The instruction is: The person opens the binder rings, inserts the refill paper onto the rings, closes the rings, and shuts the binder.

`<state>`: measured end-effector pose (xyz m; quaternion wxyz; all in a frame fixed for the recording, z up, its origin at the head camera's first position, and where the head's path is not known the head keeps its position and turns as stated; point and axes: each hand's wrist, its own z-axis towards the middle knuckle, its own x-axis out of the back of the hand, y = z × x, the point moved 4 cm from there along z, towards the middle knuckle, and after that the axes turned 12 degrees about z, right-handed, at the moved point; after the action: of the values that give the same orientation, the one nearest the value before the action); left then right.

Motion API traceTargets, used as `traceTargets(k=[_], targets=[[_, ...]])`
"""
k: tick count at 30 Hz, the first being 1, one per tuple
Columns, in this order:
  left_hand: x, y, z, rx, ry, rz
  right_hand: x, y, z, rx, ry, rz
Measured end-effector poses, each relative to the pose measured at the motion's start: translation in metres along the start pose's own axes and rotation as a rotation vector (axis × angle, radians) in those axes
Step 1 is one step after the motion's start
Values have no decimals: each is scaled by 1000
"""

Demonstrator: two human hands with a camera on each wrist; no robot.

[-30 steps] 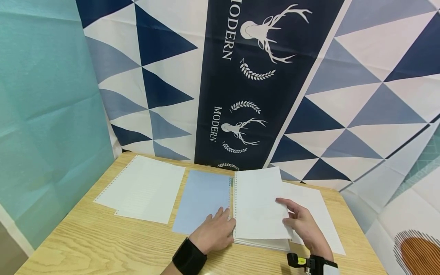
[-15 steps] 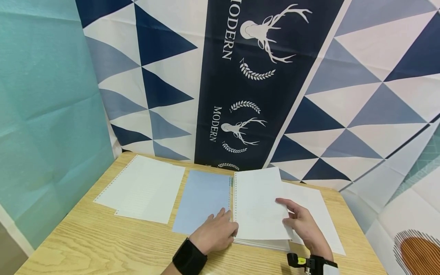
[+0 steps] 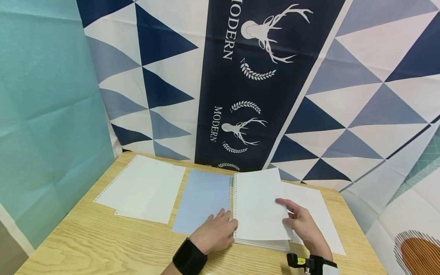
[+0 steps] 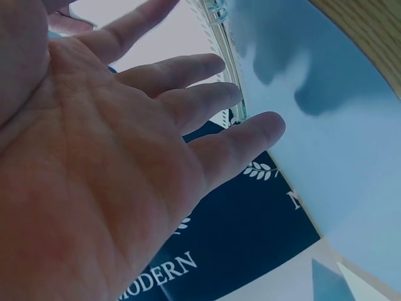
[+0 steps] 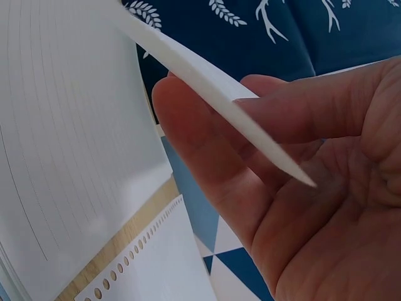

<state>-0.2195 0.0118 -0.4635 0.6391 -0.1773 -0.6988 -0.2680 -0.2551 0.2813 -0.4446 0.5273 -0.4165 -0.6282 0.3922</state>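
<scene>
Nothing has shifted: right hand [image 3: 304,225] still pinches white lined loose-leaf sheet [image 3: 258,204], flat open left hand [image 3: 214,233] still pressing pale-blue binder cover [image 3: 203,198].

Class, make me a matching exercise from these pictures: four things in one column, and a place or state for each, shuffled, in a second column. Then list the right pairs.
Things
1. left hand
2. right hand
3. blue cover
4. loose sheets

Places or states
A. lies flat, left of the ring spine
B. pinches the edge of a lined page
C. lie at the table's far left
D. rests flat by the ring spine

Pairs: 1-D, 2-B, 3-A, 4-C
</scene>
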Motion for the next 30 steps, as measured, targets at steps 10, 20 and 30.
traceTargets(k=[10, 20, 30], targets=[[-1, 0, 0, 0, -19, -34, 0, -1, -1, -10, 0, -8], [-3, -1, 1, 16, -42, -43, 0, -2, -1, -3, -4, 4], [-6, -2, 4, 7, -49, -41, 1, 1, 1, -8, 2, -10]])
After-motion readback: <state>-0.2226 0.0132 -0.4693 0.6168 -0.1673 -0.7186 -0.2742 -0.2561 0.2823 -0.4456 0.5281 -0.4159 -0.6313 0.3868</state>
